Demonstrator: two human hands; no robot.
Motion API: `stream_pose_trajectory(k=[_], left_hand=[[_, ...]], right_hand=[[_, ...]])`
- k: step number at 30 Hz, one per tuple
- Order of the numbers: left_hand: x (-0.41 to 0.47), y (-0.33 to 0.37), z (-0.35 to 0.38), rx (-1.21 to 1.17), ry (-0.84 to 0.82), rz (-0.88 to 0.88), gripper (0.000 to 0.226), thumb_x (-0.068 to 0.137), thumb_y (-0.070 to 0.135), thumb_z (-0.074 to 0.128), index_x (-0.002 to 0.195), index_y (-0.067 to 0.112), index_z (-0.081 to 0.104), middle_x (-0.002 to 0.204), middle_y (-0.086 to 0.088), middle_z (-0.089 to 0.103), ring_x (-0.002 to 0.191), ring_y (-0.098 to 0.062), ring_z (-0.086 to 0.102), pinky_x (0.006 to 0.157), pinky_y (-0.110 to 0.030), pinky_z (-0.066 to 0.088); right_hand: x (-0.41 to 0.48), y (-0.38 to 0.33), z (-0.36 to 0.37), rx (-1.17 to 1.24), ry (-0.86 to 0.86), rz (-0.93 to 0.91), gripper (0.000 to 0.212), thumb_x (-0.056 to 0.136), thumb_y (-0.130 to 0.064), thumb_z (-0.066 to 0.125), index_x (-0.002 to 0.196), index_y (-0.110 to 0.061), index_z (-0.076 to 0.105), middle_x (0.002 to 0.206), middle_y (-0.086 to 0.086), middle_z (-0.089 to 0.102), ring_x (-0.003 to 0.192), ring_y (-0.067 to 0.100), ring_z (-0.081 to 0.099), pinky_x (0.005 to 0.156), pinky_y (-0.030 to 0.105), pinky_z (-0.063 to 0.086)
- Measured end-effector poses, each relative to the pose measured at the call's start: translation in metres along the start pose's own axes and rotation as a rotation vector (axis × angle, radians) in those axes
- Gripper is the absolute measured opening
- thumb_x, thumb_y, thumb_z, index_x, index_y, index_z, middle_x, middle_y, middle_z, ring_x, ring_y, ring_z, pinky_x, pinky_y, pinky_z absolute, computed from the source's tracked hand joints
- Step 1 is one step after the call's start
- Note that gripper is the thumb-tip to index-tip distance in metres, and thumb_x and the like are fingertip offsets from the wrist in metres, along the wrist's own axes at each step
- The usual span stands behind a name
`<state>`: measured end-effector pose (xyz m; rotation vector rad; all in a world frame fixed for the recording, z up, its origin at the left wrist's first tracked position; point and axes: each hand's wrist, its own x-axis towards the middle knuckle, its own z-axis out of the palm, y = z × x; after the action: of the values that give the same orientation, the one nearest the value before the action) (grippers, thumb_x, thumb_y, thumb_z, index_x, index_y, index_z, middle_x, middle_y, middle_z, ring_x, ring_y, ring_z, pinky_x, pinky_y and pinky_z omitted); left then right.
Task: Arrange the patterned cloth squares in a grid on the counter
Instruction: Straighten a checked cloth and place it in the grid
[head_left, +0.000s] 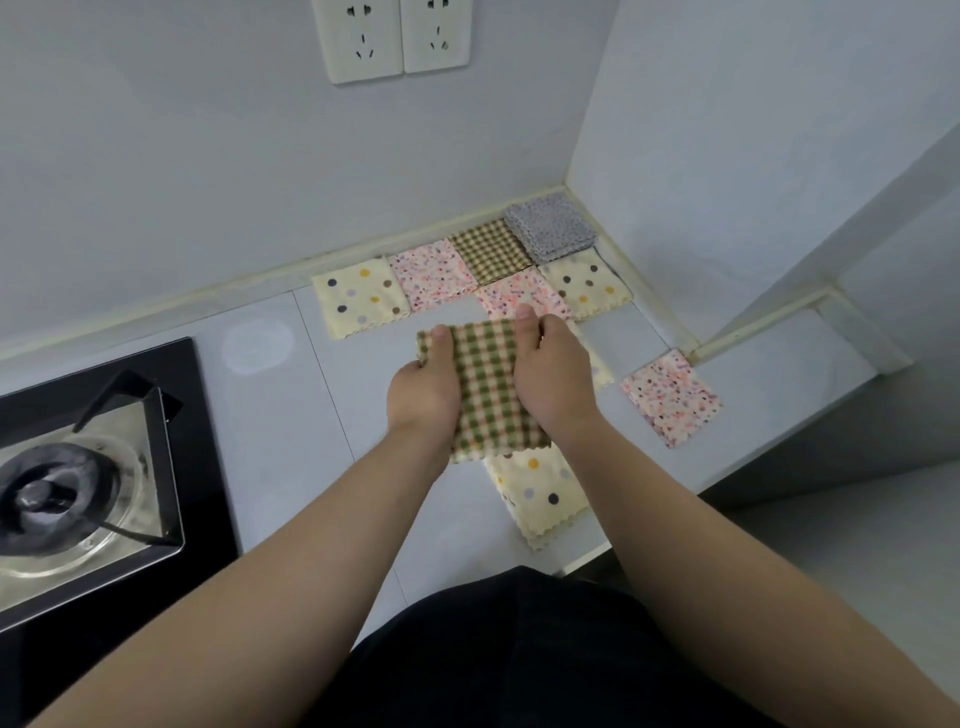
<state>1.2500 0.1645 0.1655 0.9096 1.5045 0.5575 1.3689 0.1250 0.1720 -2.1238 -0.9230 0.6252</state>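
- Your left hand (423, 389) and right hand (553, 376) each pinch a side of the green-and-pink checked cloth square (485, 387).
- It hangs above the pale grey counter (291, 415).

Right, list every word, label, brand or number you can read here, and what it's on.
None: no readable text in this view.
Wall sockets: no legible marking.
Stove: no brand showing.
Checked cloth held by left hand and right hand, other cloths: patterns only.
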Motion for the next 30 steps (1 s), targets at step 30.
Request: stream_pose_trajectory(k=[30], left_hand=[[0.041, 0.003, -0.007, 0.100, -0.083, 0.044, 0.029, 0.100, 0.025, 0.053, 0.124, 0.023, 0.036, 0.106, 0.001, 0.061, 0.086, -0.014, 0.062, 0.068, -0.031, 0.052]], right_hand=[[0.023, 0.030, 0.005, 0.366, -0.207, 0.458, 0.030, 0.098, -0.031, 0.055, 0.128, -0.027, 0.051, 0.115, -0.002, 0.066, 0.102, 0.019, 0.065, 0.090, 0.042, 0.056]])
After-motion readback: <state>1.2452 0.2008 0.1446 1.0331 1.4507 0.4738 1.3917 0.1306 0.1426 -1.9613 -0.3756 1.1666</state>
